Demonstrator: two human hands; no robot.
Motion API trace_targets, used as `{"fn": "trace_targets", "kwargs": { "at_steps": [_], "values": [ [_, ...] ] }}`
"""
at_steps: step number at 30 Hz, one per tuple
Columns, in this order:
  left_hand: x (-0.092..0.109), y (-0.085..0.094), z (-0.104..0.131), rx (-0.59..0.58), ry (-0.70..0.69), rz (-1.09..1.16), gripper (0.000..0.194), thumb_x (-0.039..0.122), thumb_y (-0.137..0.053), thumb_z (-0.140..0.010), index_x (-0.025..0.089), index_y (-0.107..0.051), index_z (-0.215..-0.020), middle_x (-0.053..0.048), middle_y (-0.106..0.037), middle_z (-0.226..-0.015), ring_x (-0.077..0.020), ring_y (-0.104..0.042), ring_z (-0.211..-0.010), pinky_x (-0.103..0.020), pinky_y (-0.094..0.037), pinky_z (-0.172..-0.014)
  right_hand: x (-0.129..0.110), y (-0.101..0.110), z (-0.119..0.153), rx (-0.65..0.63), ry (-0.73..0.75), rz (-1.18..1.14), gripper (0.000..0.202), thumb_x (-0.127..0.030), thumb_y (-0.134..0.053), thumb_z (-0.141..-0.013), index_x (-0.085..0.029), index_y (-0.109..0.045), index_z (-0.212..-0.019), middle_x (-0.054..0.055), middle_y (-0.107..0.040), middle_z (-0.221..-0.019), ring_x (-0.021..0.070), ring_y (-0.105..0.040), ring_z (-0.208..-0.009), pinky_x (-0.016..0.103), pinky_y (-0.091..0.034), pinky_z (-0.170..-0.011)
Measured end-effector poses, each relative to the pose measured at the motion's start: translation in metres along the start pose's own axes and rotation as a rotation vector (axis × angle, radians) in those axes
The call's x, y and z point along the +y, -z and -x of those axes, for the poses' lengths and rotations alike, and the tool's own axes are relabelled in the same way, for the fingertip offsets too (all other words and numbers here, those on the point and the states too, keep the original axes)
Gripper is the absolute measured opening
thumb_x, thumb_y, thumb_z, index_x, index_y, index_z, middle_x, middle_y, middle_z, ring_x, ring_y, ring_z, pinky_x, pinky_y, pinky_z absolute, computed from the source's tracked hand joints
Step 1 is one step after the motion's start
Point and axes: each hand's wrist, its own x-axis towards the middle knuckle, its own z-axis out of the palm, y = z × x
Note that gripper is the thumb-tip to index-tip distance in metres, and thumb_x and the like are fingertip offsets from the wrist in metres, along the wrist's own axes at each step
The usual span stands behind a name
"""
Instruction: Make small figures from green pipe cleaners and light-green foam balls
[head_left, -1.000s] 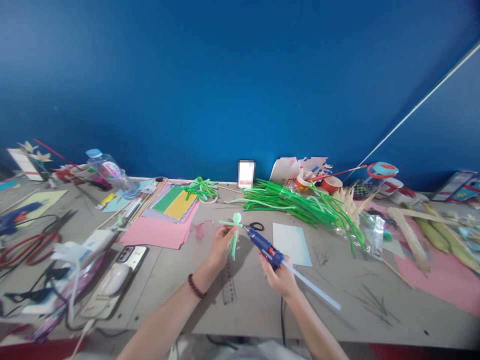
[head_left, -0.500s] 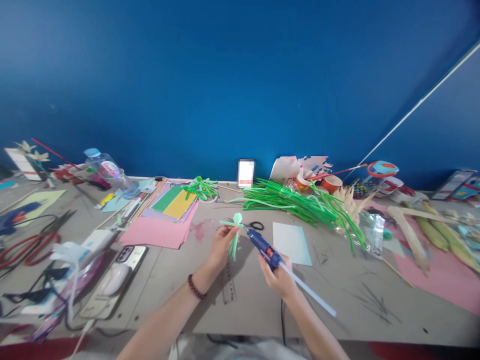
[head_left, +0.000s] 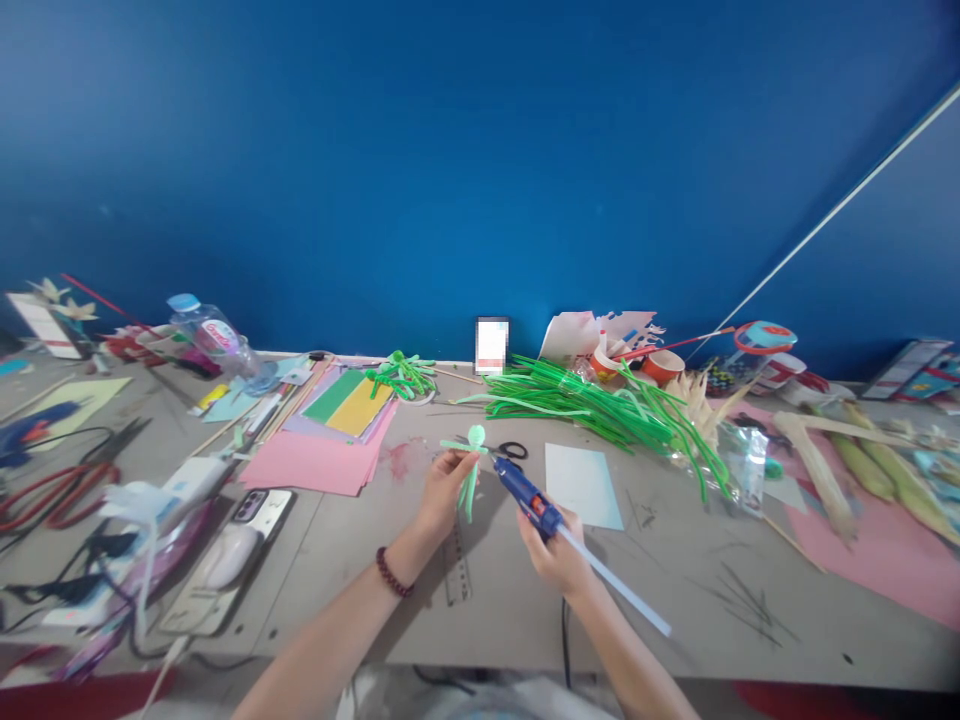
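Observation:
Near the middle of the table, my left hand (head_left: 442,492) pinches a small light-green figure (head_left: 476,437) with a round head, arms out to the sides and legs hanging down. My right hand (head_left: 556,548) is wrapped round a blue glue gun (head_left: 528,496), with a long whitish glue stick (head_left: 619,583) coming out of its back end. The gun's nozzle points at the figure's upper body, close beside it; whether they touch is too small to tell. Behind the nozzle lie black-handled scissors (head_left: 512,451), partly hidden.
Green stems (head_left: 585,405) lie at the back right, near a white sheet (head_left: 583,487). Coloured papers (head_left: 311,463), a phone (head_left: 259,508) with a white mouse (head_left: 231,556), red-handled shears (head_left: 82,500) and a bottle (head_left: 214,335) are on the left. A ruler (head_left: 457,575) lies under my left wrist.

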Motion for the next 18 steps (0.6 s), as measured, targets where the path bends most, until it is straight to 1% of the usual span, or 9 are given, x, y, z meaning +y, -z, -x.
{"fn": "trace_targets", "kwargs": {
  "at_steps": [9,14,18],
  "values": [
    [0.0062,-0.0054,0.004,0.014,0.001,-0.004,0.036,0.043,-0.079,-0.056,0.015,-0.057,-0.063,0.005,-0.054,-0.05,-0.0071,-0.047,-0.045,-0.02,-0.034,-0.047,0.0008,-0.0003,0.0007,0.026,0.032,0.034,0.018,-0.03,-0.055,-0.079,-0.021,-0.047,-0.065,-0.002,-0.05,-0.049,0.0124,-0.047,-0.042,0.023,-0.036,-0.046],
    [0.0074,-0.0047,0.0042,0.028,0.005,0.017,0.034,0.041,-0.079,-0.057,0.016,-0.057,-0.063,0.005,-0.054,-0.05,-0.0073,-0.047,-0.045,-0.02,-0.034,-0.048,-0.0024,0.0006,-0.0002,0.025,0.024,0.027,0.019,-0.028,-0.055,-0.078,-0.022,-0.047,-0.063,-0.002,-0.05,-0.048,0.0125,-0.048,-0.041,0.023,-0.036,-0.045],
    [0.0056,-0.0034,0.0035,0.014,0.004,0.02,0.032,0.041,-0.079,-0.058,0.017,-0.058,-0.064,0.005,-0.054,-0.051,-0.0078,-0.047,-0.046,-0.021,-0.036,-0.048,-0.003,0.0005,0.0005,0.021,0.037,0.043,0.019,-0.029,-0.054,-0.079,-0.022,-0.047,-0.063,-0.002,-0.05,-0.048,0.0128,-0.048,-0.042,0.023,-0.036,-0.045]
  ]
}}
